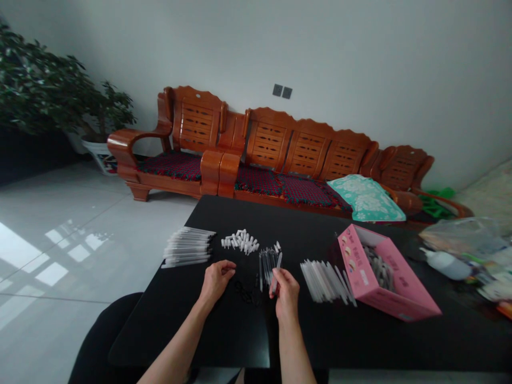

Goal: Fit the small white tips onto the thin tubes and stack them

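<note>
My right hand [287, 292] grips a translucent white pen barrel [279, 261] between thumb and fingers, tilted upward. Just beyond it lies a row of thin dark pen refills [265, 266]. My left hand [217, 278] is closed at the table's left part, fingertips together; whether something small is between them I cannot make out. Past it sit a heap of white pen caps [240, 242] and a stack of white pens [188, 247]. More translucent pen barrels [324, 280] are laid side by side to the right of my right hand. A dark cord-like thing [245, 293] lies between the hands.
A pink open box [408, 272] holding greyish pieces stands on the black table [232, 336] at the right. Beyond it are a white bottle [448, 264] and plastic bags [464, 234]. A wooden sofa [268, 136] with a turquoise pillow [368, 197] runs behind the table.
</note>
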The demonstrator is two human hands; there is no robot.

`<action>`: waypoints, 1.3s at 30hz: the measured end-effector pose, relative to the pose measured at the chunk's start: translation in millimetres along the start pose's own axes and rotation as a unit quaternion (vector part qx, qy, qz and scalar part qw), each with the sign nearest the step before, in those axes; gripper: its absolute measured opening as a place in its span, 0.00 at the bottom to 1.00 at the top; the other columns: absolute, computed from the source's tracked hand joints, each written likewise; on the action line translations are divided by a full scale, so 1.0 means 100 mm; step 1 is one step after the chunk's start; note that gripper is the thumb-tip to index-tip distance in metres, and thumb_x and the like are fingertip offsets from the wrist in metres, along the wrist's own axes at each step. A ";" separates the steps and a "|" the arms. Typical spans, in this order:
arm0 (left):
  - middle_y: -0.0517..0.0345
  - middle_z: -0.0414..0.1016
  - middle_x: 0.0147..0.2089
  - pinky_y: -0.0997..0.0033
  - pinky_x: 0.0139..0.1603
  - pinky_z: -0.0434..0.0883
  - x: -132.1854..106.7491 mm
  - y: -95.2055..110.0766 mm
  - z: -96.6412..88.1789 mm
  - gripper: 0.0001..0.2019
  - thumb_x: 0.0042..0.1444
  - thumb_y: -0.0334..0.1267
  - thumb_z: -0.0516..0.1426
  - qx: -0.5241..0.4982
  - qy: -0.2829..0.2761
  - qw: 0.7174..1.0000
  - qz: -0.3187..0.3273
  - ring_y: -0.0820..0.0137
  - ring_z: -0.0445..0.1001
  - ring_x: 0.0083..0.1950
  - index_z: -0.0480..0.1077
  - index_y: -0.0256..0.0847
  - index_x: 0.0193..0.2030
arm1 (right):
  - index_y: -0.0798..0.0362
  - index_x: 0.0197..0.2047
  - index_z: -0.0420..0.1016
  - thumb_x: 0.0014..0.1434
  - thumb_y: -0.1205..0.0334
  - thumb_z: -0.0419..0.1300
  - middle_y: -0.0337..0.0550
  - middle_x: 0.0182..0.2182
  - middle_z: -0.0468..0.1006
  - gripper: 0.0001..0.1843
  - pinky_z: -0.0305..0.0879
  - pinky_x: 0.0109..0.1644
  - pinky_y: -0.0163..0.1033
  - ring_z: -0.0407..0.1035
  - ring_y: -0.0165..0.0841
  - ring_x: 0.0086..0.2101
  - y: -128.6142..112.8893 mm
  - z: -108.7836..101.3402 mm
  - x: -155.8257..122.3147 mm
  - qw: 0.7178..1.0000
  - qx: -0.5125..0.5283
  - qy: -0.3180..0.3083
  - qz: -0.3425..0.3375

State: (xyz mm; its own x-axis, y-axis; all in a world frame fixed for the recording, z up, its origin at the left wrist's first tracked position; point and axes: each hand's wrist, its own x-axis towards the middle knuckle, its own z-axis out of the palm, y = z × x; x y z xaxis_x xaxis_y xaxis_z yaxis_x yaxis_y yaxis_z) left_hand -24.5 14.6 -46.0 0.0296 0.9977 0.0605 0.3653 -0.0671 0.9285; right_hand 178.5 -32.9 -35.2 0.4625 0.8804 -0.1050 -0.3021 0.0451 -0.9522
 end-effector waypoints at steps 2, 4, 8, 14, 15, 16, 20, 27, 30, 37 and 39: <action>0.58 0.78 0.27 0.72 0.32 0.68 0.00 -0.02 0.00 0.08 0.48 0.35 0.59 0.008 0.001 1.000 0.001 0.67 0.76 0.28 0.78 0.42 0.35 | 0.56 0.30 0.72 0.49 0.50 0.65 0.29 0.11 0.61 0.17 0.50 0.12 0.29 0.54 0.24 0.11 0.00 0.00 -0.02 1.000 -0.025 -0.006 -0.002; 0.57 0.78 0.28 0.72 0.33 0.69 0.00 -0.04 0.01 0.08 0.49 0.34 0.58 0.016 0.001 1.000 0.002 0.67 0.76 0.29 0.77 0.42 0.35 | 0.57 0.31 0.73 0.49 0.50 0.65 0.29 0.12 0.62 0.17 0.47 0.12 0.28 0.53 0.23 0.12 0.02 0.00 -0.04 0.998 -0.066 -0.003 -0.009; 0.56 0.78 0.33 0.72 0.38 0.69 0.14 -0.01 0.07 0.09 0.51 0.32 0.57 0.054 0.026 0.998 0.027 0.68 0.76 0.34 0.76 0.40 0.38 | 0.57 0.32 0.75 0.48 0.51 0.66 0.30 0.14 0.64 0.17 0.47 0.14 0.28 0.54 0.23 0.14 0.07 0.00 -0.06 0.991 -0.127 0.001 -0.037; 0.50 0.74 0.42 0.70 0.48 0.66 0.61 0.25 0.20 0.15 0.56 0.32 0.55 0.181 0.038 0.979 0.084 0.67 0.74 0.43 0.73 0.38 0.50 | 0.58 0.31 0.75 0.48 0.49 0.65 0.31 0.13 0.65 0.18 0.50 0.16 0.30 0.55 0.24 0.14 0.10 0.03 -0.04 0.988 -0.149 -0.011 -0.047; 0.49 0.74 0.42 0.69 0.49 0.65 0.68 0.28 0.22 0.15 0.56 0.31 0.56 0.194 0.022 0.978 0.074 0.65 0.73 0.45 0.73 0.39 0.50 | 0.58 0.31 0.75 0.48 0.49 0.65 0.31 0.13 0.65 0.18 0.50 0.16 0.30 0.55 0.24 0.14 0.09 0.03 -0.04 0.987 -0.151 -0.014 -0.045; 0.49 0.74 0.43 0.68 0.50 0.65 0.74 0.31 0.24 0.15 0.54 0.30 0.57 0.200 0.008 0.978 0.065 0.64 0.73 0.46 0.73 0.39 0.49 | 0.58 0.31 0.75 0.48 0.49 0.65 0.31 0.13 0.64 0.18 0.50 0.15 0.30 0.55 0.24 0.14 0.09 0.03 -0.03 0.987 -0.152 -0.017 -0.042; 0.47 0.74 0.42 0.65 0.50 0.65 0.85 0.32 0.31 0.09 0.49 0.26 0.59 0.183 -0.013 0.982 0.040 0.59 0.73 0.47 0.76 0.38 0.37 | 0.57 0.31 0.75 0.47 0.48 0.65 0.31 0.12 0.63 0.19 0.50 0.15 0.30 0.54 0.24 0.13 0.08 0.03 -0.03 0.988 -0.145 -0.028 -0.033; 0.47 0.75 0.42 0.63 0.50 0.66 0.72 0.21 0.29 0.10 0.45 0.27 0.61 0.057 0.010 0.998 0.015 0.58 0.73 0.49 0.76 0.39 0.37 | 0.57 0.31 0.74 0.47 0.49 0.66 0.31 0.13 0.63 0.18 0.50 0.15 0.29 0.53 0.24 0.14 0.00 0.09 -0.09 0.990 -0.129 -0.035 -0.033; 0.50 0.76 0.35 0.66 0.41 0.71 0.58 0.19 0.25 0.11 0.48 0.31 0.61 -0.046 0.011 0.999 -0.027 0.63 0.76 0.38 0.74 0.36 0.41 | 0.56 0.29 0.74 0.52 0.50 0.62 0.32 0.13 0.63 0.16 0.50 0.16 0.30 0.55 0.25 0.15 -0.07 0.18 -0.18 0.985 -0.148 -0.066 -0.056; 0.53 0.77 0.31 0.79 0.29 0.71 0.29 0.27 0.06 0.11 0.47 0.29 0.62 -0.487 -0.026 0.852 -0.193 0.76 0.74 0.26 0.71 0.34 0.40 | 0.55 0.26 0.75 0.60 0.54 0.54 0.34 0.14 0.62 0.17 0.49 0.21 0.31 0.56 0.27 0.18 -0.25 0.40 -0.38 0.935 -0.270 -0.186 -0.139; 0.54 0.77 0.30 0.80 0.27 0.72 0.26 0.30 0.03 0.10 0.47 0.29 0.62 -0.515 -0.016 0.834 -0.200 0.77 0.74 0.26 0.71 0.34 0.38 | 0.55 0.25 0.75 0.60 0.56 0.54 0.35 0.16 0.65 0.17 0.49 0.23 0.32 0.57 0.27 0.20 -0.29 0.45 -0.42 0.918 -0.299 -0.205 -0.164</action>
State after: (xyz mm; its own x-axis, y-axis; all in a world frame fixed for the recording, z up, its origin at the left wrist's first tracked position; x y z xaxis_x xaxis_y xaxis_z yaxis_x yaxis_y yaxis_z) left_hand -10.1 38.8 -17.4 0.1274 0.9377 -0.3232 -0.6401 0.3266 0.6954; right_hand 130.0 -50.2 10.1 0.0576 0.9749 0.2153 0.3645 0.1802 -0.9136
